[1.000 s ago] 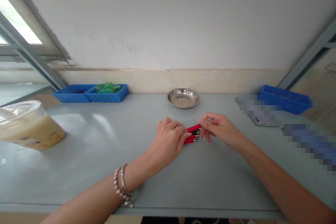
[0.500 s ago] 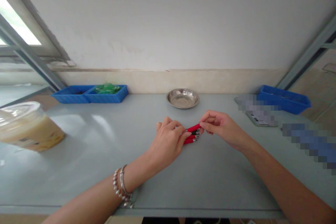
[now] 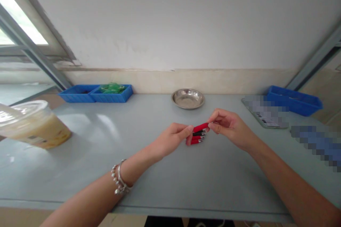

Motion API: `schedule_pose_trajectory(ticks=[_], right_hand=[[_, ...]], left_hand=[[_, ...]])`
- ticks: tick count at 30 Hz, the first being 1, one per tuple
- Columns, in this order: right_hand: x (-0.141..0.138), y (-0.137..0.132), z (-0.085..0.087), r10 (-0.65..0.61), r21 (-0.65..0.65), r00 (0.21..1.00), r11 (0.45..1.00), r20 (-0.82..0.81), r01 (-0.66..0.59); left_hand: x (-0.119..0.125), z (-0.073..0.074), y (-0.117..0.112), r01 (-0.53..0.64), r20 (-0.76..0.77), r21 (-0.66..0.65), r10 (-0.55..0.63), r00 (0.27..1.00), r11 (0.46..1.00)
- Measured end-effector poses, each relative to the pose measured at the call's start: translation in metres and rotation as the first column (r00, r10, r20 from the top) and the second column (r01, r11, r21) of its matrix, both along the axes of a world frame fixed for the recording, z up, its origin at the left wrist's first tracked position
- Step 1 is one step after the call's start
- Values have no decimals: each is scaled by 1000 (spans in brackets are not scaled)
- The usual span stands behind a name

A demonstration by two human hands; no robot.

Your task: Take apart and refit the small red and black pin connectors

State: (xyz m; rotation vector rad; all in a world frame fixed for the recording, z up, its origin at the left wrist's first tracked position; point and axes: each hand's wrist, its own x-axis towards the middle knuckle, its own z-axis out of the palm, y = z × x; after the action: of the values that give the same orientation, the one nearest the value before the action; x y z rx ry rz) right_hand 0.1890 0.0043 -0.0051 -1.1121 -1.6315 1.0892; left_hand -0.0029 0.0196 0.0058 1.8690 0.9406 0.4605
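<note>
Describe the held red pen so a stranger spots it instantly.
On the grey table, find the metal dish. Nearer the front, between left hand and right hand, is the red pen. Unlike its neighbouring pens, it is pinched at its right end.

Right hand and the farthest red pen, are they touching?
Touching. The head view shows the right hand pinching the farthest red pen at its right end, with no gap between them.

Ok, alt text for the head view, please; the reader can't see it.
Left-hand fingers and right-hand fingers hold a red pen at a gray table, beside other red and black pens. Behind sit a metal dish and blue bins; a drink cup stands left.
</note>
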Motion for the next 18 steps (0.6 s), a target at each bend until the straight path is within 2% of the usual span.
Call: schedule_pose_trajectory(ticks=[2, 5, 8, 10, 12, 14, 16, 18], right_hand=[[0, 0, 0, 4, 25, 1000, 1000, -3, -4], [2, -1, 1, -21, 95, 1000, 995, -1, 21], [5, 1, 2, -61, 162, 998, 985, 14, 58], [6, 3, 0, -106, 160, 991, 983, 83, 92], [8, 7, -4, -166, 128, 963, 982, 213, 141], [11, 11, -10, -233, 111, 897, 972, 376, 206], [14, 15, -16, -290, 129, 802, 956, 522, 262], [18, 19, -22, -329, 170, 708, 942, 625, 288]], left_hand=[[0, 1, 0, 30, 106, -169, -12, 994, 985], [0, 1, -1, 68, 217, -373, 16, 976, 925], [0, 2, 0, 61, 235, -434, 48, 971, 899], [0, 3, 1, 30, 179, -351, 36, 983, 936], [-1, 4, 1, 5, 65, -178, 7, 998, 984], [-1, 4, -1, 26, -102, 24, -23, 995, 999], [-2, 4, -4, 98, -269, 203, -40, 962, 974], [-2, 2, -8, 187, -394, 340, -41, 918, 922]])
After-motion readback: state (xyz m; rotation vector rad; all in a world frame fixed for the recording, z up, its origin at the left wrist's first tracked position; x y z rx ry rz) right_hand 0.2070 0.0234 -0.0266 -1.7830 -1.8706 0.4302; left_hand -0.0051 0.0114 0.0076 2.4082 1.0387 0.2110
